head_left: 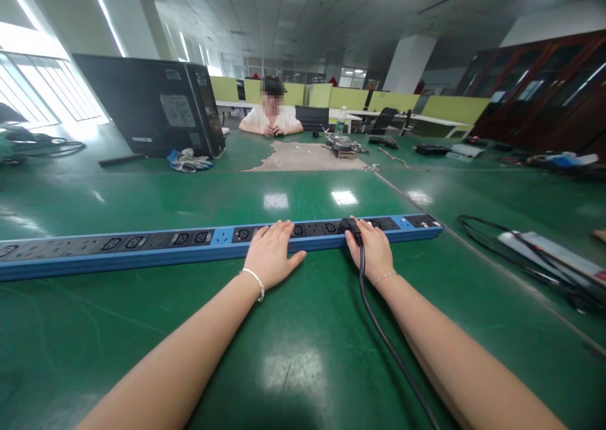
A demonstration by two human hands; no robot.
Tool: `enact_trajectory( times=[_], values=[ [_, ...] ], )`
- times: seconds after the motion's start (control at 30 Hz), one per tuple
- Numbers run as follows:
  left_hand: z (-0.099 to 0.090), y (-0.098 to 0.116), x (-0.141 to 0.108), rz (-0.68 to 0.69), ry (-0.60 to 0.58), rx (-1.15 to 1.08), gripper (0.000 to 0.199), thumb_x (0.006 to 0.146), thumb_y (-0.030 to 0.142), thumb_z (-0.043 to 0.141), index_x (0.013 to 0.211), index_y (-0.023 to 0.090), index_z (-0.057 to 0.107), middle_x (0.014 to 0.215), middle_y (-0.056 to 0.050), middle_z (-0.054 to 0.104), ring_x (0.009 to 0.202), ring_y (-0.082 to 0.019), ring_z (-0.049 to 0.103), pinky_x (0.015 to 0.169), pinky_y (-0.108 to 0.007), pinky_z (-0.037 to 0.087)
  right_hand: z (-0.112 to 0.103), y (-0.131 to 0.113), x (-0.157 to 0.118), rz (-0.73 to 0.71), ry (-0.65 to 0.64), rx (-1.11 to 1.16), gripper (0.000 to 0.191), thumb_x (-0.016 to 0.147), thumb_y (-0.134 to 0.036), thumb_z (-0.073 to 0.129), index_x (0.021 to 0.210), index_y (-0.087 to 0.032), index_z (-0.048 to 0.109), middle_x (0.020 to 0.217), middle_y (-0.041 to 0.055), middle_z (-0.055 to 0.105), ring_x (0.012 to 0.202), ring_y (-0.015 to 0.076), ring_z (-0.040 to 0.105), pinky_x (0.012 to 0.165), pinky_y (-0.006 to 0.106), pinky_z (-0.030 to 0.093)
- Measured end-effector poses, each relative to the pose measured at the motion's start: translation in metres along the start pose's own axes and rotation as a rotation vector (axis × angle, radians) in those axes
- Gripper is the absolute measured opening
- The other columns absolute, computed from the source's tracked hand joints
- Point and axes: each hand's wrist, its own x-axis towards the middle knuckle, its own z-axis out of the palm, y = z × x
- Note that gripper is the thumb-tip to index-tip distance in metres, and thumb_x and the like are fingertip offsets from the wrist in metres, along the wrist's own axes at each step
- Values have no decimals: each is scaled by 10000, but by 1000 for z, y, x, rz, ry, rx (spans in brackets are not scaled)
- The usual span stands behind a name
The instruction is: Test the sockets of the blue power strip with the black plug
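Note:
A long blue power strip [222, 236] with black socket sections lies across the green table [189, 329]. My left hand [271, 253] rests on the strip's middle, palm down, its fingers over the sockets and its thumb out to the right. Farther right, my right hand [372, 247] has its fingers wrapped round a black plug [350, 226], which sits at a socket on the strip. How deep the plug sits is hidden. From it a black cable [379, 329] runs down toward me, between my forearms.
A black computer case [146, 101] and gloves [189, 160] are at the back left. A person [271, 117] sits across the table. A bottle [341, 120] stands behind small parts. At the right lie a white power strip [549, 253] and black cables [497, 228].

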Motion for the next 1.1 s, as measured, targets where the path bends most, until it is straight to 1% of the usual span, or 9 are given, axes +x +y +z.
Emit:
enact_trajectory(
  times=[0.07,0.17,0.27,0.33,0.43,0.57,0.7,0.9,1.1],
  values=[
    [3,20,8,61,-23,-66,652,839,533,446,1351,135,375,1392,-114,456,1312,-233,363,1095,-412,239,-2,-1,-1,-2,-17,8,415,883,-323,423,1241,-150,545,1190,120,620,1140,236,540,993,401,364],
    [9,52,28,33,-64,-166,599,897,455,373,1394,131,287,1360,-134,487,1282,-213,407,1082,-430,266,-3,0,-2,-19,-38,37,431,866,-297,437,1260,-145,522,1211,122,607,1157,243,525,997,414,358],
    [17,75,52,75,-88,-223,576,896,362,417,1423,269,203,1420,-87,419,1279,-213,411,1049,-486,301,-2,5,-1,-37,-41,97,429,838,-248,450,1252,-157,523,1230,110,597,1172,243,509,1002,430,353],
    [22,83,64,121,-93,-209,505,900,343,420,1386,328,280,1401,-62,444,1260,-219,432,1028,-501,322,1,10,1,-24,-44,155,413,819,-211,445,1215,-173,554,1214,95,609,1163,232,515,995,426,363],
    [27,85,75,171,-65,-176,409,913,334,402,1321,313,395,1294,-49,545,1164,-204,516,997,-447,370,5,20,5,13,-46,260,389,788,-173,440,1139,-195,608,1152,69,646,1106,201,553,972,381,396],
    [26,85,79,229,-60,-113,388,897,346,443,1280,281,449,1091,-50,629,981,-184,599,851,-327,455,9,24,8,40,-28,316,400,760,-132,426,1095,-199,634,1121,56,662,1070,192,572,959,366,413],
    [25,88,80,227,-30,-26,333,895,351,435,1210,267,499,970,-59,631,863,-198,612,765,-330,460,6,19,7,40,-27,252,413,763,-110,410,1103,-193,630,1165,56,642,1123,216,534,978,397,388],
    [29,91,86,221,-36,1,261,899,294,414,1133,255,521,956,-61,609,868,-198,592,751,-321,450,2,13,4,33,-63,141,434,764,-95,402,1143,-178,597,1192,69,624,1154,217,504,994,406,355],
    [34,94,91,157,-43,-116,238,889,232,404,1107,236,501,962,-54,617,904,-201,593,796,-332,451,4,12,1,7,-91,60,445,759,-142,453,1192,-155,557,1295,82,552,1214,238,449,1032,443,302]
  ],
)
